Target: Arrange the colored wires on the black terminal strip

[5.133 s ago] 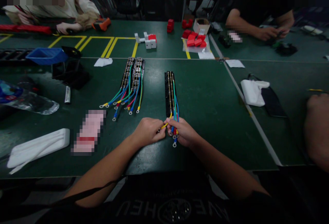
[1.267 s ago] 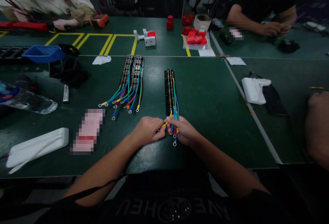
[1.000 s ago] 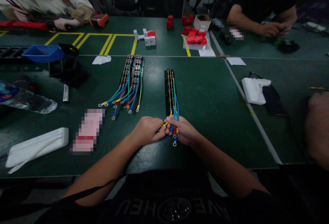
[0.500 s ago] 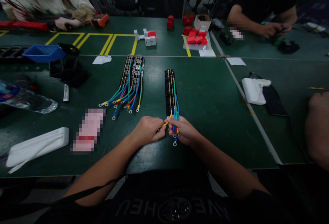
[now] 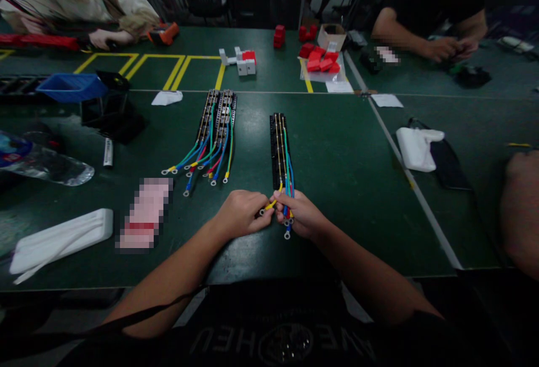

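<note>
A black terminal strip (image 5: 277, 148) with brass-coloured bars lies lengthwise on the green table. Coloured wires run from it toward me and end in ring terminals (image 5: 287, 234). Fingers of my right hand (image 5: 305, 215) close round the green, blue and red wires (image 5: 289, 187), and its thumb presses near the yellow wire. My left hand (image 5: 244, 212) is closed at the yellow wire (image 5: 269, 206), whose ring end shows beside the fingertips. Its exact grip is partly hidden. To the left lie two similar strips (image 5: 223, 114) with their wires fanned out.
At left are a pixelated pink item (image 5: 145, 215), a white power bank (image 5: 63, 241), a plastic bottle (image 5: 50, 162) and a blue bin (image 5: 71, 86). Red parts (image 5: 322, 61) lie at the back. A white device (image 5: 416, 148) rests at right. Co-workers' arms reach in across the table and at right.
The yellow wire's ring end now shows more clearly between my left fingers, with the wire turned slightly. My hands have barely shifted. The strips have stayed in place.
</note>
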Demonstrator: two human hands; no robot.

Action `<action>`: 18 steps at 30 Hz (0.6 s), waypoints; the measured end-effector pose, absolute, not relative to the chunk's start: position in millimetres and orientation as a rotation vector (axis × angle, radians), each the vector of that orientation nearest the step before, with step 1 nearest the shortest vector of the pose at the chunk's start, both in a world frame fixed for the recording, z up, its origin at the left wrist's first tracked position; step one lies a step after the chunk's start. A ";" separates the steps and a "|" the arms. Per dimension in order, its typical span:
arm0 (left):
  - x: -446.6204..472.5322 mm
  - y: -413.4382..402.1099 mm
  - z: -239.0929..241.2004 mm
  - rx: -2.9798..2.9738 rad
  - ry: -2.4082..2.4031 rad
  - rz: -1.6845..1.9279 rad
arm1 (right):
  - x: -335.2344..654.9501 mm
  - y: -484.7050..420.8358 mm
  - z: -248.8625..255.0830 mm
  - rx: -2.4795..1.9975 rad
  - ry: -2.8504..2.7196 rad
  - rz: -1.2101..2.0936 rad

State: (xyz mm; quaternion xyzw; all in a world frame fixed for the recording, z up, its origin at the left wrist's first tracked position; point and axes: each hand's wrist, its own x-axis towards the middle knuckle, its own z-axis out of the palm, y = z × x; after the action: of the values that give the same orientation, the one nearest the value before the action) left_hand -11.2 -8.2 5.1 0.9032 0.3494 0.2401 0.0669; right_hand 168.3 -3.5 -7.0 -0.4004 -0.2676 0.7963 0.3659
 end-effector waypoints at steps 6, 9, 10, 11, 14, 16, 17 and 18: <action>-12.3 -8.4 7.9 2.642 1.053 0.755 | 167.5 -4.1 -6.9 -1.047 -0.697 2.024; -12.5 -8.2 8.3 2.649 1.060 0.749 | 167.2 -4.6 -6.4 -1.065 -0.696 2.016; -12.5 -8.2 8.3 2.655 1.055 0.750 | 167.1 -4.7 -6.4 -1.069 -0.697 2.012; -12.4 -8.3 8.2 2.665 1.053 0.750 | 167.0 -4.8 -6.4 -1.073 -0.700 2.007; -12.1 -8.7 7.6 2.702 1.069 0.752 | 166.6 -4.6 -6.2 -1.096 -0.699 1.995; -11.7 -9.1 7.2 2.718 1.092 0.747 | 166.4 -4.3 -5.6 -1.107 -0.690 1.991; -11.4 -9.2 7.0 2.722 1.102 0.743 | 166.4 -4.1 -5.1 -1.108 -0.686 1.993; -11.2 -9.2 6.9 2.725 1.108 0.735 | 166.4 -4.0 -4.6 -1.106 -0.683 1.995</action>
State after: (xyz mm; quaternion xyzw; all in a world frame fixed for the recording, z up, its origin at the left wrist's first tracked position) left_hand -11.2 -9.2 6.9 0.8973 0.3649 0.2421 0.0545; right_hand 166.4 -4.0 -4.6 -0.4315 -0.2663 0.7779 0.3712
